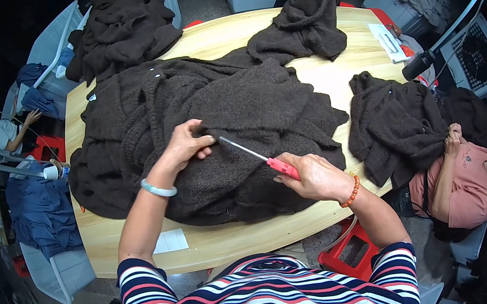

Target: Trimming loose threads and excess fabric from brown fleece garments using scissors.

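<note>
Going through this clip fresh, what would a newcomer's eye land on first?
Probably the big heap of dark brown knitwear spread across the middle of the pale wooden table. Against it, the red-handled tool stands out, held in the right hand with its thin metal end pointing toward the left hand. The boldly striped shirt at the bottom edge catches the eye too.

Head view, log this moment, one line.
left hand: on dark knitwear; right hand: gripping red-handled tool; knitwear: heaped on table
</note>
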`<state>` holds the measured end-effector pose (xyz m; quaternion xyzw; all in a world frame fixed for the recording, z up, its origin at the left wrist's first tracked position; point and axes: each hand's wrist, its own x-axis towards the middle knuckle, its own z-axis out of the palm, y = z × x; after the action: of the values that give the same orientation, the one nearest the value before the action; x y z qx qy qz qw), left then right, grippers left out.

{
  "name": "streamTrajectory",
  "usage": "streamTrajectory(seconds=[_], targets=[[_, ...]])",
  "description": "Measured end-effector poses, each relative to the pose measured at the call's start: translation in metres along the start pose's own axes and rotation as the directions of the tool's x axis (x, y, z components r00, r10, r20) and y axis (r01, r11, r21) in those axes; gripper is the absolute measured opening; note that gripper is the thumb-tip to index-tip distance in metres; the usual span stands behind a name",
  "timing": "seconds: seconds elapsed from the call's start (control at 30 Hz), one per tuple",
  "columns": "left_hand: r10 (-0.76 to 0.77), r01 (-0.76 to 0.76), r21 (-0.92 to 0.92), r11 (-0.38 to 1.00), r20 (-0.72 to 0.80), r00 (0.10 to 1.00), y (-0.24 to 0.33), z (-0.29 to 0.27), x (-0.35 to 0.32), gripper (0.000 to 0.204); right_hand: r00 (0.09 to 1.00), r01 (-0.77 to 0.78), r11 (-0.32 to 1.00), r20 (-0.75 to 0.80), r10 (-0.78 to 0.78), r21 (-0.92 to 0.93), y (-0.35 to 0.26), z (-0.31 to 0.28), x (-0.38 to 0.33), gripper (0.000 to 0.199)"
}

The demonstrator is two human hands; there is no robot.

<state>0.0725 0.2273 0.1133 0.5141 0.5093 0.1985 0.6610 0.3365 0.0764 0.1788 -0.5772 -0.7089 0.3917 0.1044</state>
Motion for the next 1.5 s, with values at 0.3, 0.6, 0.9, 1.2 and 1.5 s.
streamTrajectory(seconds=[0.3,0.6,0.9,1.2,1.5], targets=[[-0.128,0.126,0.101,0.987,0.012,0.992,-0.011,-0.043,-0.022,0.040,0.995,0.062,0.998,-0.082,-0.061,0.009,-0.004,0.009,-0.006,0.029],[-0.033,0.033,-0.044,0.998,0.006,0.999,-0.022,-0.023,-0.024,0.012,0.997,0.050,0.995,-0.053,-0.055,-0.090,-0.013,0.013,0.000,0.030],[0.171,-0.176,-0.047,0.983,-0.095,0.981,-0.050,-0.014,-0.028,0.008,0.998,0.056,0.970,0.011,-0.055,-0.235,-0.024,0.015,-0.004,0.027],[0.252,-0.237,0.116,0.964,-0.135,0.958,-0.053,-0.010,-0.029,0.005,0.992,0.108,0.950,-0.032,-0.122,-0.294,-0.023,0.027,0.002,0.026],[0.124,-0.135,-0.076,0.988,-0.136,0.983,-0.031,-0.008,-0.048,0.009,0.984,0.177,0.957,0.054,-0.169,-0.232,-0.026,0.024,-0.001,0.025]])
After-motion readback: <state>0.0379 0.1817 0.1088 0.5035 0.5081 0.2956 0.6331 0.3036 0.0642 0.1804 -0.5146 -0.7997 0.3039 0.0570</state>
